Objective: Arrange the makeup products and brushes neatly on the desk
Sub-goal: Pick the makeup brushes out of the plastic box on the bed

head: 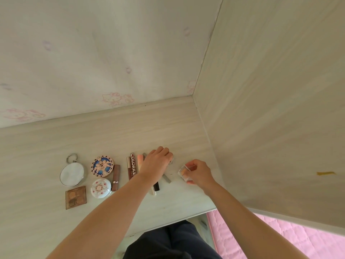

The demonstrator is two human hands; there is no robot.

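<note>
On the pale wooden desk (pixel 93 139) lie a round mirror (pixel 72 174) with a ring, a blue patterned compact (pixel 102 166), a white floral compact (pixel 101 188), a brown eyeshadow palette (pixel 76 197) and a brown lipstick (pixel 116 177). A COLORKEY tube (pixel 133 164) and a pink stick (pixel 139 161) lie side by side. My left hand (pixel 156 164) rests fingers-down over several grey, black and white pencils (pixel 166 178), gripping a grey one at its tip. My right hand (pixel 198 172) holds a small clear box (pixel 184 172) with an orange item inside.
A wall with faint pink cartoon prints (pixel 112 99) backs the desk. A wooden side panel (pixel 270 128) closes off the right side. The desk's front edge (pixel 168 224) is near my dark trousers (pixel 171 242), and a pink mattress (pixel 280 238) lies at lower right.
</note>
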